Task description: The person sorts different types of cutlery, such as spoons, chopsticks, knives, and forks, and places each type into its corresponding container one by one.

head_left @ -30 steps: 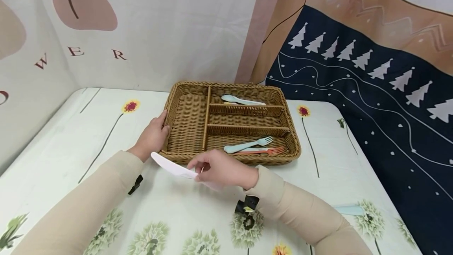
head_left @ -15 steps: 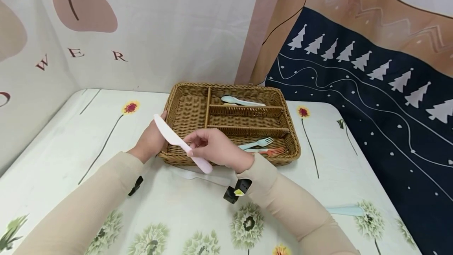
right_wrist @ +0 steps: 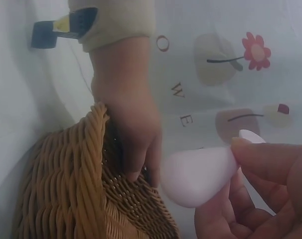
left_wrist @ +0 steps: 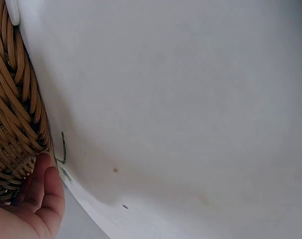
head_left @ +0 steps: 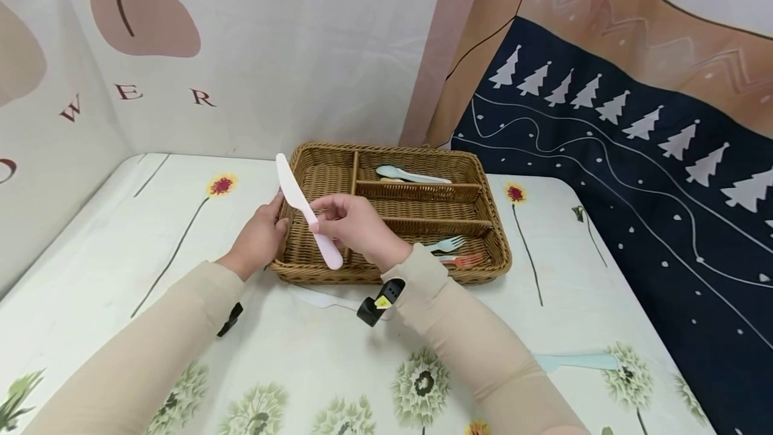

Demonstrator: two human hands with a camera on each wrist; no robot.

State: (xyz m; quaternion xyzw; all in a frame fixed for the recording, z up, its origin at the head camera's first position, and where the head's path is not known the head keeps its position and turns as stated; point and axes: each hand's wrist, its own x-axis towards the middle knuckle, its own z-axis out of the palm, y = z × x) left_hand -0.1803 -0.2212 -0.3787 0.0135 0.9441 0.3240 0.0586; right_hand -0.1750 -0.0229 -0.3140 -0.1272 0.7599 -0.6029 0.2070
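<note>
A pink plastic knife [head_left: 328, 252] is pinched between the thumb and fingers of my right hand [head_left: 361, 225]. It hangs over the left part of a brown wicker cutlery basket [head_left: 417, 277], blade toward the back left. Its rounded handle end shows large in the right wrist view. My left hand [head_left: 260, 237] grips the basket's left side at the rim; in the left wrist view its fingers [left_wrist: 52, 194] lie against the weave. A pale knife [head_left: 314, 296] lies on the cloth before the basket, partly covered by the right wrist.
Light blue and orange forks [head_left: 461, 260] lie in the front right compartment. A light blue spoon [head_left: 392, 172] with other cutlery lies in the back right one. A light blue utensil [head_left: 586, 360] is on the cloth at right, partly behind the sleeve. Wooden dividers [head_left: 423, 225] split the basket.
My right hand has lifted the pink knife from in front of the basket up over its left compartment, turning the blade more upright. The left hand stays at the basket's side.
</note>
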